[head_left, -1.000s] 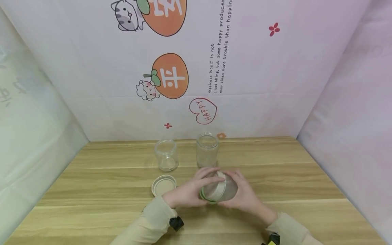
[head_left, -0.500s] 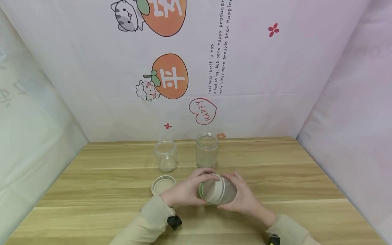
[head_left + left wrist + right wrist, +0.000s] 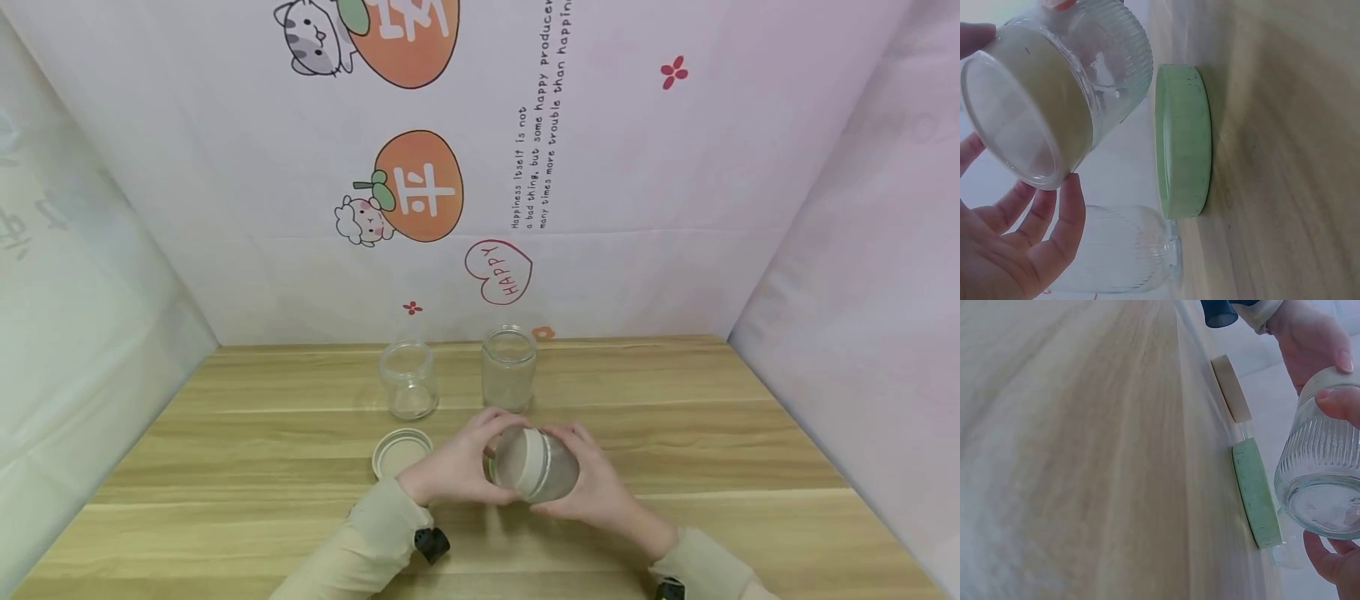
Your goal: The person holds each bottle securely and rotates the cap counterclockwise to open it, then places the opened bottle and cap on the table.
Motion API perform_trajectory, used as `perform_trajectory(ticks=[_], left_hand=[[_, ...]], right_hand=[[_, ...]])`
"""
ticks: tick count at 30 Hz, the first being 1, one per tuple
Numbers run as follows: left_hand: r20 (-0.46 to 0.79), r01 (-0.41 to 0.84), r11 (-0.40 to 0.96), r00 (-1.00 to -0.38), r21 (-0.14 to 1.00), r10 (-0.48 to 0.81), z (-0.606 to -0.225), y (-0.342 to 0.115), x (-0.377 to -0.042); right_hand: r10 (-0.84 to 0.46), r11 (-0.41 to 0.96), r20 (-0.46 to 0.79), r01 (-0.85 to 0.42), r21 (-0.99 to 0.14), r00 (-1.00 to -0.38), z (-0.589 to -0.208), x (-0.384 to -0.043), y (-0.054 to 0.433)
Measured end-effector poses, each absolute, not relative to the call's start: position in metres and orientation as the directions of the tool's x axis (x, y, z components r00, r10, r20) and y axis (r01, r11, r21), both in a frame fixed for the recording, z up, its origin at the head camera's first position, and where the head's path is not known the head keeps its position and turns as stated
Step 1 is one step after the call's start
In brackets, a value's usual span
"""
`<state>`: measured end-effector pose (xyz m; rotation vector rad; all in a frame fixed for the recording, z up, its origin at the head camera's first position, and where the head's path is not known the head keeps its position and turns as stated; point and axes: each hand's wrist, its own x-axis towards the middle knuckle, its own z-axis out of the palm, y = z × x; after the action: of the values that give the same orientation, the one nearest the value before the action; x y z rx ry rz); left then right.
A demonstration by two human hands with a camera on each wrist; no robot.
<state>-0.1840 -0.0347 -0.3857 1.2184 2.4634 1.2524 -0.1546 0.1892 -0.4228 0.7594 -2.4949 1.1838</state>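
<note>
A ribbed glass jar [image 3: 561,471] with a cream-rimmed, clear-topped lid [image 3: 532,463] is held tilted above the table, its lid side facing left. My left hand [image 3: 459,465] grips the lid's rim, thumb and fingers on opposite sides, as the left wrist view also shows. My right hand [image 3: 598,483] is wrapped round the jar's glass body. Fingertips of both hands show around the jar [image 3: 1319,469] in the right wrist view. A green lid [image 3: 1185,140] lies on the table beneath; in the head view it is mostly hidden behind my left hand and the jar.
Two open glass jars stand at the back, a shorter one [image 3: 408,392] on the left and a taller one [image 3: 508,379] near the middle. A cream lid [image 3: 401,454] lies beside my left wrist. Cloth walls [image 3: 630,250] border the wooden table [image 3: 675,400].
The jar has turned slightly so its lid faces more to the left. My left fingers have shifted back along the lid's rim. The right hand has barely moved.
</note>
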Motion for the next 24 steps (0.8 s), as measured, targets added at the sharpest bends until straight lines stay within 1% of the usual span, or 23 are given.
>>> perform_trajectory(ticks=[12,24], left_hand=[[0.243,0.59,0.319,-0.679,0.741,0.693,-0.389,-0.0349,-0.1831],[0.228,0.553,0.343,-0.72,0.76,0.656,-0.387,-0.0339,-0.1792]], right_hand=[[-0.355,0.523,0.443,-0.568,-0.635,-0.823,-0.4232,-0.1541,0.1897],[-0.331,0.528,0.425,-0.538,-0.657,-0.843,-0.422,-0.1534,0.1886]])
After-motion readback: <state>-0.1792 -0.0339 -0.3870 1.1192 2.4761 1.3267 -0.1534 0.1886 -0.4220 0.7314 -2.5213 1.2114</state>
